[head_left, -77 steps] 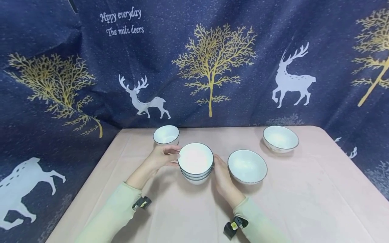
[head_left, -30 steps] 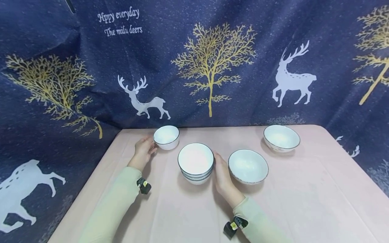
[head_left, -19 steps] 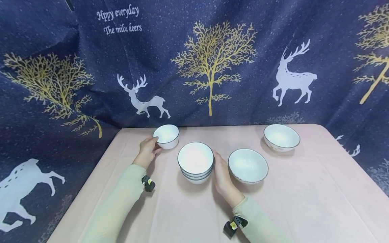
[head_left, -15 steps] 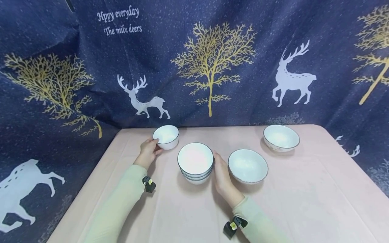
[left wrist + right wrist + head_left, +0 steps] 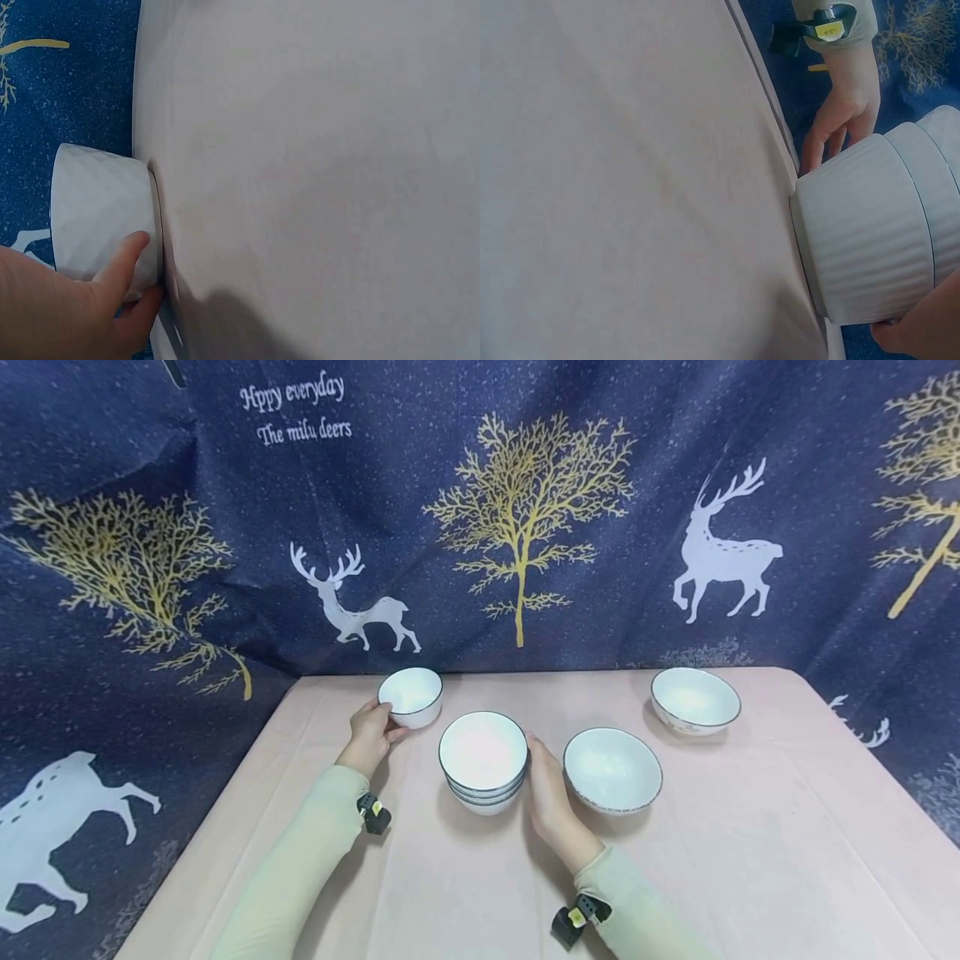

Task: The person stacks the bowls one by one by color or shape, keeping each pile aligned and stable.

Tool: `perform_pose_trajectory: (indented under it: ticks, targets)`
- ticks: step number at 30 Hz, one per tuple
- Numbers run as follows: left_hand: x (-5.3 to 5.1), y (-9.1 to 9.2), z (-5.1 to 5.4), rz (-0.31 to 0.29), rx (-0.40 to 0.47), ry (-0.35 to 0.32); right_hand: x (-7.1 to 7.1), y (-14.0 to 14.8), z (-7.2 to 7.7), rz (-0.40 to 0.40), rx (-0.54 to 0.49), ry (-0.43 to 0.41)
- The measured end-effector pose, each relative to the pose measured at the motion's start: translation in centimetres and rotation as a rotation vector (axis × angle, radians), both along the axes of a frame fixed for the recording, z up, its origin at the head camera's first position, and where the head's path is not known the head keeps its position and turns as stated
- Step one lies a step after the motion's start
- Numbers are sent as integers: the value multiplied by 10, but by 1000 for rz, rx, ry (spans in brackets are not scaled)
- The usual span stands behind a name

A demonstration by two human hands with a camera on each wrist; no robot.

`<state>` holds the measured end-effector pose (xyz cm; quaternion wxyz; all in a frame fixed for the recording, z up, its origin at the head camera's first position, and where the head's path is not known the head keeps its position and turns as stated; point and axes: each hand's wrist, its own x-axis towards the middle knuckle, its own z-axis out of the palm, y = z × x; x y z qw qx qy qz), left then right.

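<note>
Hands (image 5: 369, 733) (image 5: 552, 802) on bowl (image 5: 411, 693) and stack (image 5: 483, 753), fingers (image 5: 396, 735) partly hidden

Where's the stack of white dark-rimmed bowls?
Head view: the bowl stack stands at lower centre, the right hand against its right side, a round white bowl beside that hand.

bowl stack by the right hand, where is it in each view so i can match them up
Head: the bowl stack is just below the middle, beside the right hand.
Left wrist: not in it; the single bowl there is another one.
Right wrist: at the right, turned sideways and cut off by the edge.
Shared landmark: the left hand, lower left in left wrist, upper right in right wrist.
</note>
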<state>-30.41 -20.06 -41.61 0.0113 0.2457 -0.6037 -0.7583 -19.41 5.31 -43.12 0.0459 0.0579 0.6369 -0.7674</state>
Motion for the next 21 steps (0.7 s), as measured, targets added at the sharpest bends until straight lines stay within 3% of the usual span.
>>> perform_pose_trajectory:
  ticks: [15,21]
  targets:
    - [4,1,4,37,31,12,1,-1,2,2,-11,7]
    - [7,1,7,24,17,5,-2,-2,0,-19,-17,12]
